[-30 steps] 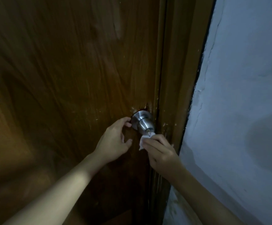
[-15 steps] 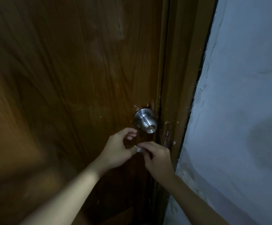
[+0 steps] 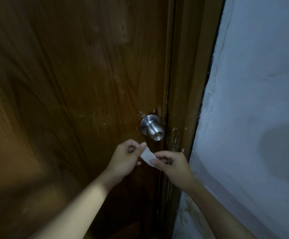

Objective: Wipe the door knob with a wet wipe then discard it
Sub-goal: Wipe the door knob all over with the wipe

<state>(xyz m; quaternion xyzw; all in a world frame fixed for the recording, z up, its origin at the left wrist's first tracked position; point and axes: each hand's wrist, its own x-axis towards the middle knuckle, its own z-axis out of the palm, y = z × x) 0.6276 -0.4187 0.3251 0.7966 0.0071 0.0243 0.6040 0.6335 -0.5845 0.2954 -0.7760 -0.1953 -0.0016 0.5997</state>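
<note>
Big brown door (image 3: 68,83) shut against its frame (image 3: 185,83), pale wall (image 3: 254,100) on the right. Shiny knob (image 3: 152,127) bare, nothing touching it. Just below it, small white wipe (image 3: 147,155) stretched between both hands: left hand (image 3: 124,157) pinching one end, right hand (image 3: 173,165) pinching the other. Maybe done wiping, maybe not; can't tell. Throwing away still left. No bin anywhere in view. Nothing in the way.

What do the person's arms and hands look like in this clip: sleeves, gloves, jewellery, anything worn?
Both forearms are bare as far as the frame shows, with no sleeves in view. The left hand and right hand wear no gloves, and no rings, watch or bracelets are visible. The dim light could hide small details.
</note>
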